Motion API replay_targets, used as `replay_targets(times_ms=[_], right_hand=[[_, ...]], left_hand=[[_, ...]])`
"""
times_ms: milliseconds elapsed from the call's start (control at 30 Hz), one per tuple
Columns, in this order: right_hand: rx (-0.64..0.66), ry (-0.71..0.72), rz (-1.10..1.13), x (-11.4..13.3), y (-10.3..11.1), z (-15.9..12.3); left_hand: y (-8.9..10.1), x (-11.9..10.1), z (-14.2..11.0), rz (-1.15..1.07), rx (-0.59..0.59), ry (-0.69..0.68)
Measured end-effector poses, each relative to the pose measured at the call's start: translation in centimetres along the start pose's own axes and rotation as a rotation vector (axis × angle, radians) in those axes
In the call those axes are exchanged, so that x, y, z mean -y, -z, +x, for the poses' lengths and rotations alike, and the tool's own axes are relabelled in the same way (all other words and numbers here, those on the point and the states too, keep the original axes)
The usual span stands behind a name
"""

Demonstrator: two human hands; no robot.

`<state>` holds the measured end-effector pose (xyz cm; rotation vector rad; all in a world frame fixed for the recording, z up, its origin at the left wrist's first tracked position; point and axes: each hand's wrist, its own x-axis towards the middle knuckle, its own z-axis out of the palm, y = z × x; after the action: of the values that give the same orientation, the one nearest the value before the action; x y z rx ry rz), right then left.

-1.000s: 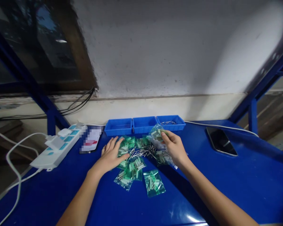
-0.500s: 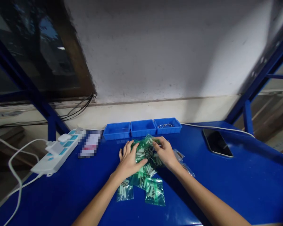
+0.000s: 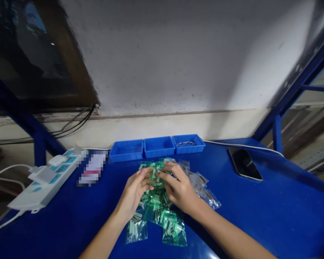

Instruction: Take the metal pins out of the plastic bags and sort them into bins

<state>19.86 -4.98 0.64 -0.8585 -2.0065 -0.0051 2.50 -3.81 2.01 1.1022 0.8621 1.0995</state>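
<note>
Over a heap of small zip bags (image 3: 153, 208), my left hand (image 3: 133, 192) and my right hand (image 3: 179, 187) face each other. Between their fingertips is one small green-tinted plastic bag (image 3: 155, 177), its left edge pinched by the left hand and its right side by the right. The heaped bags are clear with green patches and hold short pale and metallic rods. Two bags lie nearest me, one of them a green-striped bag (image 3: 174, 228). Several clear bags (image 3: 212, 199) with metal pins lie right of my right hand, partly hidden by it.
Three blue trays stand in a row at the back; the right tray (image 3: 189, 148) contains thin metal pieces. On the right rests a black phone (image 3: 245, 163). A white power strip (image 3: 43, 187) with plugs and cables, and a blurred-out card (image 3: 93, 168), lie left on the blue table (image 3: 272, 216).
Both hands have come closer together and now hold one green-tinted bag between them. More clear bags show to the right of the heap. The view has shifted slightly.
</note>
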Motion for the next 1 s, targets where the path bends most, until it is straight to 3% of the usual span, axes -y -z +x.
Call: replay_targets(times_ms=[100, 267, 400, 500, 600, 667, 733, 867, 933, 1000], right_hand=[[0.045, -0.023, 0.034, 0.1, -0.1, -0.1], [0.130, -0.138, 0.057, 0.1, -0.1, -0.1], [-0.005, -0.283, 0.114, 0.1, 0.0, 0.3], [-0.088, -0.353, 0.177, 0.5, 0.2, 0.5], [-0.048, -0.389, 0.240, 1.1, 0.2, 0.6], [0.024, -0.495, 0.362, 1.8, 0.1, 0.6], [0.104, -0.675, 0.622, 2.5, 0.0, 0.7], [0.140, -0.969, 1.150, 3.2, 0.0, 1.1], [0.070, -1.032, 1.189, 3.0, 0.0, 1.2], [-0.031, -1.046, 1.093, 2.6, 0.0, 1.3]], left_hand=[[0.3, -0.3, 0.1, 0.067, -0.058, -0.012], [0.7, 0.2, 0.7, 0.291, -0.179, -0.171], [1.2, 0.7, 0.7, 0.415, -0.295, -0.351], [1.5, 0.8, 0.6, 0.503, -0.314, -0.419], [1.7, 0.9, 0.5, 0.574, -0.318, -0.442], [1.6, 0.8, 0.4, 0.599, -0.326, -0.483], [1.4, 0.7, 0.2, 0.636, -0.285, -0.571], [0.6, 0.1, -0.6, 0.789, -0.062, -0.790], [0.2, -0.1, -1.1, 0.845, 0.052, -0.819], [0.0, -0.1, -1.5, 0.860, 0.123, -0.794]])
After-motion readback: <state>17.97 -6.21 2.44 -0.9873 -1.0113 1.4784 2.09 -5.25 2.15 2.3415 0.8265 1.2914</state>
